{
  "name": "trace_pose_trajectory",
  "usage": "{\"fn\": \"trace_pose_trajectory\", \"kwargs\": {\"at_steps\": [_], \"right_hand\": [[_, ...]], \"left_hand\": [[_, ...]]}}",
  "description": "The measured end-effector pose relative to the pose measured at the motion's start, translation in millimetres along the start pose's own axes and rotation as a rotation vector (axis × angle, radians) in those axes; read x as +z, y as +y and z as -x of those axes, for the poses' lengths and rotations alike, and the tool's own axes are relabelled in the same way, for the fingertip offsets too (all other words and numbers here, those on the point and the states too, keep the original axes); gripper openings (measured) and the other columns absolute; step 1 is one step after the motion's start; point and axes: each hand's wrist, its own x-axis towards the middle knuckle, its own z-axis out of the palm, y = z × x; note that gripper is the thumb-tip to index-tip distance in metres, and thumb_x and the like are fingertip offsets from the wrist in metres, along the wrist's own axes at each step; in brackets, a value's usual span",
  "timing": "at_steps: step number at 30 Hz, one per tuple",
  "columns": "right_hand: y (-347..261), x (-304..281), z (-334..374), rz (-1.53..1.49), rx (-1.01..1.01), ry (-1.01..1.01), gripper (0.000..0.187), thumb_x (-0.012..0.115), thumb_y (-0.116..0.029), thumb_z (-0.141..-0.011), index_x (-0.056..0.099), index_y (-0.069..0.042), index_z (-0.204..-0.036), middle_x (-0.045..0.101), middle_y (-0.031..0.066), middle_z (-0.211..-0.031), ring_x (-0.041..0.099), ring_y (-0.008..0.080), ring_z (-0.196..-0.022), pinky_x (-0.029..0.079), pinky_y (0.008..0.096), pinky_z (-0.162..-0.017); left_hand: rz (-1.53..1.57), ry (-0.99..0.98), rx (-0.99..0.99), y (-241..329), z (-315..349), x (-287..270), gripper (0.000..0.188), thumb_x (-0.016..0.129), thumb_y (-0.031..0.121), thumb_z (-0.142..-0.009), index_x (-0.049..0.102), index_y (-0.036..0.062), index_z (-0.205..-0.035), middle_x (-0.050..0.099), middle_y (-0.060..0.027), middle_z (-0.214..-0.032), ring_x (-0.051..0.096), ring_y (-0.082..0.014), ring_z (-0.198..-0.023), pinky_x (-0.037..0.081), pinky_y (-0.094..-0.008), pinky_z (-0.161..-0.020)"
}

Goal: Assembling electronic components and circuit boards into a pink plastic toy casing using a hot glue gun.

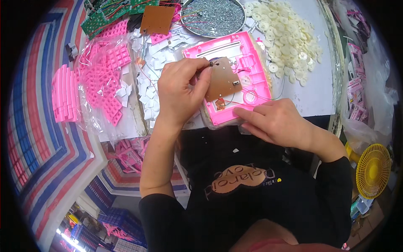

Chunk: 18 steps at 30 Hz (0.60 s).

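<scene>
A pink plastic housing point(261, 77) lies open side up at the table's front, tilted a little. Over its middle rests a brown circuit board point(223, 82) with small parts and thin wires. My left hand point(180, 86) pinches the board's upper left edge, beside a small black component point(211, 64); its fingertips partly hide the grip. My right hand point(277, 122) grips the housing's near edge, the forefinger on the rim and other fingers lower down. Close to that hand, a red wire point(239, 103) runs across the housing. A copper-coloured piece point(220, 104) sits near the lower left corner.
Behind the housing stands a round tray of screws point(214, 34). Cream plastic discs point(289, 42) are heaped at the right. Pink button pads point(100, 77), white paper pieces point(153, 94) and green circuit boards point(98, 23) spread leftward. A yellow fan point(372, 171) is at the far right.
</scene>
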Motion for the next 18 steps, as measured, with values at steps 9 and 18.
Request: {"fn": "trace_pose_trajectory", "kwargs": {"at_steps": [9,18], "right_hand": [[7.0,-0.7,-12.2,0.058,-0.041,0.015,0.022,0.07,-0.016,-0.085,0.066,-0.008,-0.106,0.064,0.0051,-0.073,0.068,0.0242,-0.068,0.052,0.0384,-0.054],[11.9,7.0,-47.1,0.243,-0.243,0.031,0.011,0.067,-0.012,-0.076,0.063,-0.007,-0.086,0.065,0.0058,-0.074,0.07,0.023,-0.07,0.056,0.0368,-0.056]], "left_hand": [[0.046,0.108,0.02,-1.3,-1.6,8.1,0.009,0.075,0.008,-0.083,0.07,0.008,-0.091,0.069,-0.0034,-0.079,0.061,-0.0185,-0.064,0.045,-0.0322,-0.069],[0.037,0.09,0.008,-1.8,-3.2,10.7,0.008,0.075,0.011,-0.084,0.07,0.008,-0.088,0.069,-0.0037,-0.077,0.062,-0.0205,-0.066,0.045,-0.0336,-0.072]]}}
